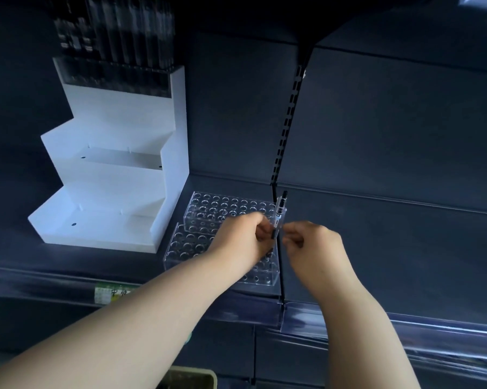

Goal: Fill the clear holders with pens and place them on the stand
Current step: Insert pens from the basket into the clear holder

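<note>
Two clear holders with rows of round holes lie on the dark shelf, one behind [225,210] and one in front [186,248], right of the white stepped stand [116,175]. A holder full of dark pens [116,71] sits on the stand's top step. My left hand [245,240] pinches a clear pen with black ends [278,217], held upright over the right end of the holders. My right hand [309,242] is beside it with curled fingers at the pen's lower end; whether it grips the pen I cannot tell.
The stand's two lower steps [96,223] hold nothing. A slotted black upright [290,116] runs down the back wall behind the pen. A shelf edge strip with a green label [110,293] runs along the front. A box rim [192,377] shows at the bottom.
</note>
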